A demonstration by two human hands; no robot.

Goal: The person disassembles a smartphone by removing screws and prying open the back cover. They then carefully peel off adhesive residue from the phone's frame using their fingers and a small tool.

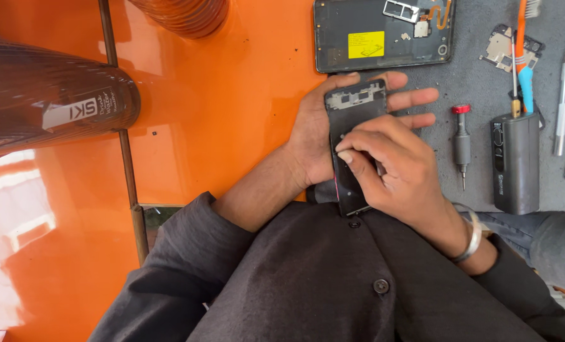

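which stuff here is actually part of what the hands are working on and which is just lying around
In hand:
- opened phone frame, cradled by the left hand
- right hand, its fingers pinched at the frame's middle

Lying about:
- second opened phone
- red-capped screwdriver
- grey boxy device
- orange-and-blue toothbrush
- silver pen-like tool
- small metal plate

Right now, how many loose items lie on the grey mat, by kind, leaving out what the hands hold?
Opened phone: 1
Screwdriver: 1
Grey box-shaped tool: 1
Small metal plate: 1
Toothbrush: 1
Silver pen-like tool: 1
Total: 6
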